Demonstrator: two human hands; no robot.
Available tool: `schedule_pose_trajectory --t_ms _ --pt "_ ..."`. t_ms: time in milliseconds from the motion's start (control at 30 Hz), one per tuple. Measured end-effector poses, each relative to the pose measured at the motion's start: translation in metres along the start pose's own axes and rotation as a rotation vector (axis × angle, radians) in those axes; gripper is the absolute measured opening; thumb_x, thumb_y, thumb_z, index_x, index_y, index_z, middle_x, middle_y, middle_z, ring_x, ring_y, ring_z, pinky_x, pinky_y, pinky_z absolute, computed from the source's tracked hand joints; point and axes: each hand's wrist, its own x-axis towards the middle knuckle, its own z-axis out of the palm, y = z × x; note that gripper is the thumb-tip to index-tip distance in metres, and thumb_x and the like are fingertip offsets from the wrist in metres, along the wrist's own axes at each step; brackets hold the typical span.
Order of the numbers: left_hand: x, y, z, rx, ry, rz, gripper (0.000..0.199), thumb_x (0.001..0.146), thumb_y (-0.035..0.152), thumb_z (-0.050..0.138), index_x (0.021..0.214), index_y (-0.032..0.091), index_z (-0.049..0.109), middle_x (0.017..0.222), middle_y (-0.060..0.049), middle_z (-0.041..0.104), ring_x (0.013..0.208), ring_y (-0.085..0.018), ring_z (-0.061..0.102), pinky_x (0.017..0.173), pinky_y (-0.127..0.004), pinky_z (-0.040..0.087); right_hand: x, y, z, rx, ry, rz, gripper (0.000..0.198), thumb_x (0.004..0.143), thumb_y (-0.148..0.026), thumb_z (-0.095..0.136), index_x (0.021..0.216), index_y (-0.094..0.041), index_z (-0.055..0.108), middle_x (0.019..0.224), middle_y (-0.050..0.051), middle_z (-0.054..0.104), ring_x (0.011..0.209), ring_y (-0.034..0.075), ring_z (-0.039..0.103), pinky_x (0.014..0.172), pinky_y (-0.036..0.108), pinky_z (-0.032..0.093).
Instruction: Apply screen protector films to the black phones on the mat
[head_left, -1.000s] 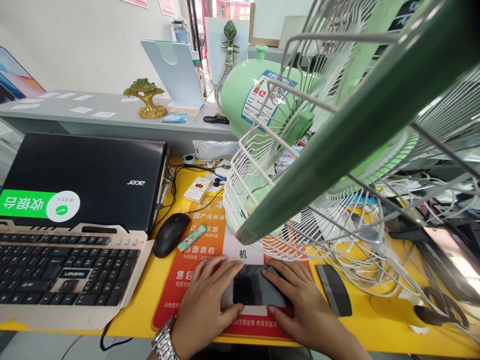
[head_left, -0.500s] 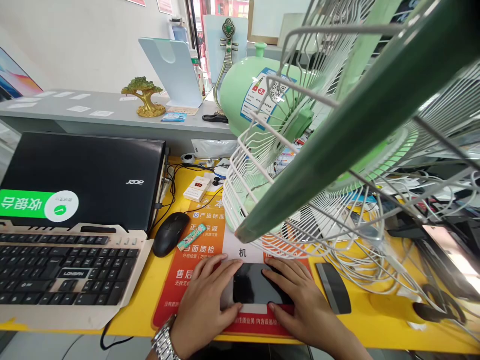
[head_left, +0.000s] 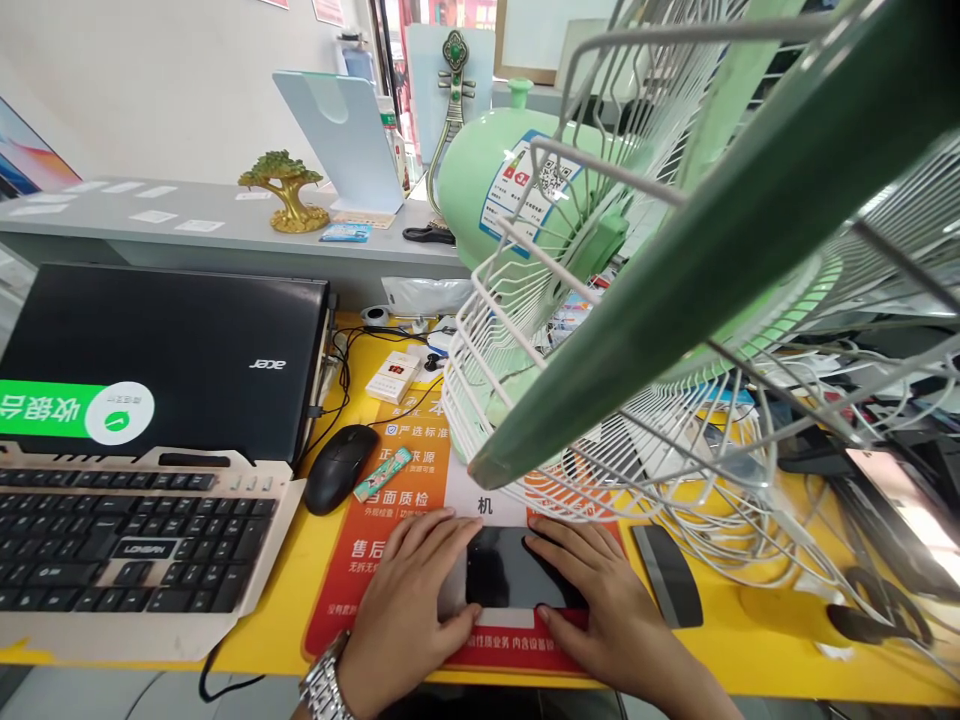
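Note:
A black smartphone (head_left: 504,568) lies sideways on the red and orange printed mat (head_left: 337,600), its dark screen facing up. At its left end is my left hand (head_left: 420,600), fingers along the far edge and thumb at the near edge; a silver watch (head_left: 326,685) circles that wrist. My right hand (head_left: 600,600) grips the other end the same way, its index fingertip reaching over the screen's far corner. Both palms cover the phone's ends. A greyish strip shows beside the screen under my left hand; I cannot tell what it is.
A green fan (head_left: 675,300) with a wire guard looms over the right side. Left are a keyboard (head_left: 127,545), an Acer laptop (head_left: 165,350), a black mouse (head_left: 341,468) and a small green packet (head_left: 383,474). White cables (head_left: 720,540) and a dark curved object (head_left: 667,575) lie right.
The view has shifted very slightly. Both hands keep their places at the phone's ends, and nothing else has visibly moved.

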Motion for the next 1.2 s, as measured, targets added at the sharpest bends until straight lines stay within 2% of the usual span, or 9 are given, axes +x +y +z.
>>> schedule_pose_trajectory --t_ms 233,667,1200 --pt "-0.0011 -0.0012 0.0018 0.020 -0.012 0.002 0.077 0.079 0.019 0.064 0.149 0.035 0.036 0.149 0.004 0.053 0.137 -0.026 0.044 0.116 -0.049 0.031 0.0006 -0.0004 0.0005 0.012 -0.018 0.010 0.064 0.081 -0.024 0.062 0.143 -0.026 0.050 0.147 0.005 0.054 0.135 0.028 0.049 0.112 0.049 0.043" --pt "-0.0016 -0.0006 0.0018 0.041 0.005 0.005 0.075 0.079 0.021 0.065 0.148 0.034 0.039 0.146 0.004 0.056 0.133 -0.028 0.046 0.115 -0.050 0.033 0.0018 0.0003 -0.0008 0.057 -0.077 0.054 0.073 0.081 -0.023 0.062 0.151 -0.028 0.040 0.149 0.004 0.052 0.138 0.027 0.046 0.114 0.050 0.040" --pt "-0.0004 -0.0010 0.0029 0.060 0.007 0.017 0.072 0.080 0.022 0.065 0.146 0.034 0.040 0.145 0.005 0.056 0.133 -0.027 0.047 0.114 -0.051 0.034 0.0008 -0.0018 0.0015 0.041 -0.015 0.048 0.078 0.080 -0.023 0.062 0.152 -0.026 0.035 0.145 0.004 0.055 0.134 0.026 0.049 0.112 0.046 0.041"
